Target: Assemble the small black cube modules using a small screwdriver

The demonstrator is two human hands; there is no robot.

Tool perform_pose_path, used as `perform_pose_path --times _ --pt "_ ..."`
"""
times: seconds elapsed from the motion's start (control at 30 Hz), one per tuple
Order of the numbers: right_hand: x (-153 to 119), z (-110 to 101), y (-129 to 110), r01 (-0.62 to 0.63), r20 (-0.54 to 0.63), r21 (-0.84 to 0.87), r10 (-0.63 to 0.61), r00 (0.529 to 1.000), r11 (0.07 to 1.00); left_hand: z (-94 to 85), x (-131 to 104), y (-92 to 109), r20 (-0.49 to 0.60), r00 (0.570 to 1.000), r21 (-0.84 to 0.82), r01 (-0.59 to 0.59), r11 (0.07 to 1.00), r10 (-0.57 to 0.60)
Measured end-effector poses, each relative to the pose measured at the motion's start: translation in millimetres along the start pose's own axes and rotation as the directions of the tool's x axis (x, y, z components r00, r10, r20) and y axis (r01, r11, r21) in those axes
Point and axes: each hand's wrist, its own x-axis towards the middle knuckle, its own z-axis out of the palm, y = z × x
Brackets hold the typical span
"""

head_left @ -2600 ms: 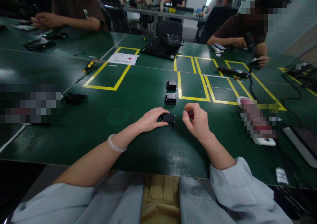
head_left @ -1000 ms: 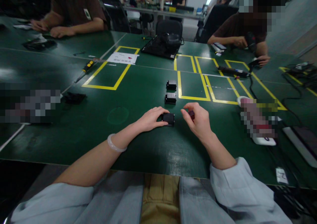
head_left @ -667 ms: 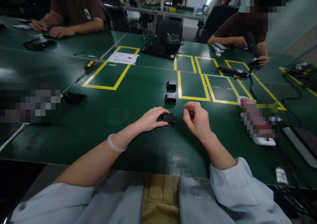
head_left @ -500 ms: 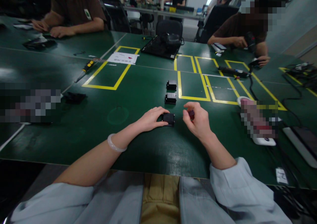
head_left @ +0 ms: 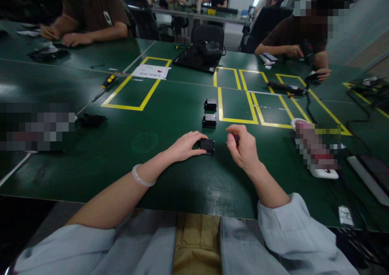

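My left hand (head_left: 189, 146) lies at the table's near middle, thumb and fingers gripping the left side of a small black box-shaped part (head_left: 207, 146) that rests on the table. To the right of that part, my right hand (head_left: 242, 146) is raised with its fingers curled. Between its thumb and fingers is a small dark purple piece (head_left: 237, 138), mostly hidden; a thin tip seems to point left from it. Beyond my hands, two similar black box-shaped parts stand in a line, a nearer one (head_left: 209, 120) and a farther one (head_left: 210, 104).
The green table (head_left: 170, 186) carries yellow tape outlines (head_left: 238, 121). A screwdriver (head_left: 105, 85) and paper sheet (head_left: 151, 71) lie left; a black corded tool (head_left: 285, 88) lies right. Blurred-out items flank both sides. Across the table, one person's hand holds a dark power tool (head_left: 307, 51).
My right hand has turned slightly and shifted a little to the right, with the purple piece in it. The left hand and the black part have stayed put.
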Motion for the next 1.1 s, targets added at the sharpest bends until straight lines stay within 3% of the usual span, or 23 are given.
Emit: perform_pose_path --times 1.1 --pt "2.1 -2.0 -3.3 0.024 0.027 -0.007 -0.023 0.999 1.000 -1.7 0.6 2.5 0.016 1.000 -0.002 0.008 1.000 -0.008"
